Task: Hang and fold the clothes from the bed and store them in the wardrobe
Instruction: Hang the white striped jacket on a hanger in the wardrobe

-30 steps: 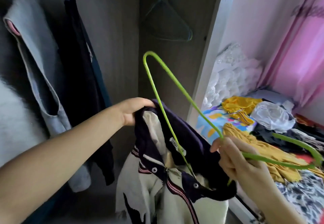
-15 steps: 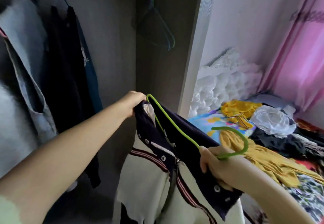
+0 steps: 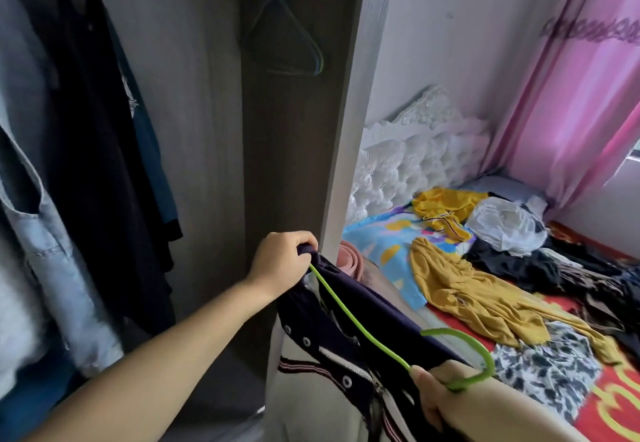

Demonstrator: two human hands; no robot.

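- The hanger (image 3: pixel 363 327) is thin, smooth lime-green plastic with a soft sheen.
- The jacket (image 3: pixel 332 348) is matt dark navy cloth with cream panels, striped ribbed trim, metal-looking snap studs and a zipper.
- The wardrobe (image 3: pixel 207 130) panels look like matt grey-brown wood-grain laminate; its front edge is paler and smooth.
- The denim garment (image 3: pixel 48 240) hanging inside is pale, washed, coarse-looking cloth.
- The yellow garment (image 3: pixel 478 299) on the bed is soft, matt, crumpled fabric.
- The headboard (image 3: pixel 408 161) is tufted, glossy white upholstery.
- The curtain (image 3: pixel 581 95) is thin pink cloth, letting light through.
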